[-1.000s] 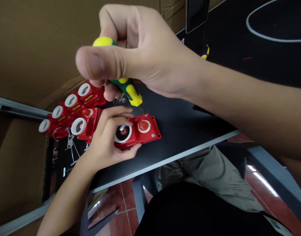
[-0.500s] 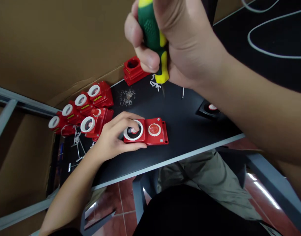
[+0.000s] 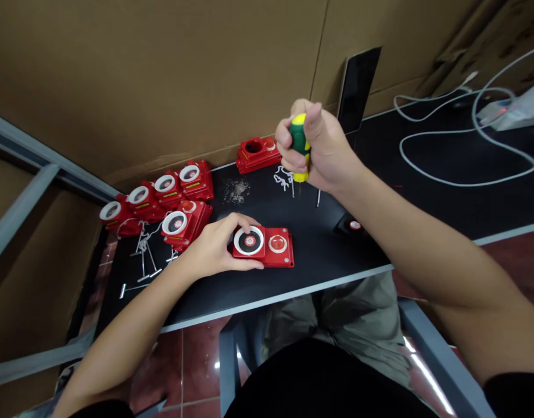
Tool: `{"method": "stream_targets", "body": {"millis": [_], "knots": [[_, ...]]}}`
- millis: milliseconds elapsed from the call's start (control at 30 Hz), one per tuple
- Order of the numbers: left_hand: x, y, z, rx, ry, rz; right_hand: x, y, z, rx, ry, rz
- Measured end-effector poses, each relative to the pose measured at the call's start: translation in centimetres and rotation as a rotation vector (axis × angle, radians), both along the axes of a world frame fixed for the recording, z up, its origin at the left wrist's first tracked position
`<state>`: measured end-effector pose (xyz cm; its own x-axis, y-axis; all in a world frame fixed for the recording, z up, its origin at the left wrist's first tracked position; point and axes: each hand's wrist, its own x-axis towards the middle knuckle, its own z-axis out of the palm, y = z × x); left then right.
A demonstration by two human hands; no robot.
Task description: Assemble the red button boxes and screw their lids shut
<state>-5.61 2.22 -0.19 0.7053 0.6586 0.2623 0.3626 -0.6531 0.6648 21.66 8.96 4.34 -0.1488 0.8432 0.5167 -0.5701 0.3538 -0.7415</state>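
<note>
My left hand (image 3: 214,244) grips the left end of a red box (image 3: 270,261) lying on the black table. The box has a white ring around a black disc, a round red lamp beside it and screws at the corners. The fingers lie over the ring's edge while the thumb presses the near side. Above and beyond the box, my right hand (image 3: 325,148) is wrapped around the green and yellow handle of a screwdriver (image 3: 299,142), held upright. Its shaft points down and is blurred; the tip is apart from the box.
Several similar red boxes (image 3: 197,183) stand at the left, near metal T-shaped rods (image 3: 147,261) with white cord. Another red box (image 3: 251,162) with an open hole sits at the back. Debris (image 3: 236,191), a black part (image 3: 351,225), a dark panel (image 3: 358,87) and white cable (image 3: 467,129) are around.
My right hand with the screwdriver has drawn away from the camera and appears lower and further right. The left finger has shifted from the disc's middle toward the ring's edge. The view takes in more table.
</note>
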Motion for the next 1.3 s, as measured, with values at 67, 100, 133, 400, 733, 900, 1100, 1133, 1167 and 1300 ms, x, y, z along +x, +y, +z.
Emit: {"method": "stream_targets", "body": {"millis": [67,100,133,400,733,900,1100,1133,1167,1300], "knots": [[-0.1,0.2,-0.2,0.055,-0.011,-0.023,0.1,0.2,-0.2,0.006,-0.001,-0.005],[-0.1,0.2,-0.2,0.094,-0.016,-0.04,0.2,0.4,-0.2,0.008,-0.005,0.001],[-0.1,0.3,-0.3,0.136,-0.02,-0.058,0.3,0.4,-0.2,0.01,-0.01,0.01],[0.0,0.1,-0.2,0.199,0.022,-0.048,0.8,0.3,-0.5,0.035,-0.181,0.227],[0.0,-0.8,0.6,0.39,0.142,0.024,1.0,1.0,-1.1,-0.012,-0.224,0.276],[-0.2,-0.5,0.6,0.304,0.078,0.027,1.4,2.0,-1.5,-0.078,-0.207,0.182],[0.1,-0.5,-0.3,0.14,-0.041,0.03,1.4,2.8,-2.0,-0.092,-0.197,0.172],[0.2,-0.5,-0.4,0.158,-0.038,0.028,1.3,2.8,-2.0,-0.098,-0.201,0.161],[0.3,-0.5,-0.3,0.194,-0.02,0.027,1.3,2.8,-1.9,-0.103,-0.203,0.144],[0.5,-0.3,0.1,0.35,0.065,-0.026,0.9,1.9,-0.9,-0.115,-0.214,0.059]]}}
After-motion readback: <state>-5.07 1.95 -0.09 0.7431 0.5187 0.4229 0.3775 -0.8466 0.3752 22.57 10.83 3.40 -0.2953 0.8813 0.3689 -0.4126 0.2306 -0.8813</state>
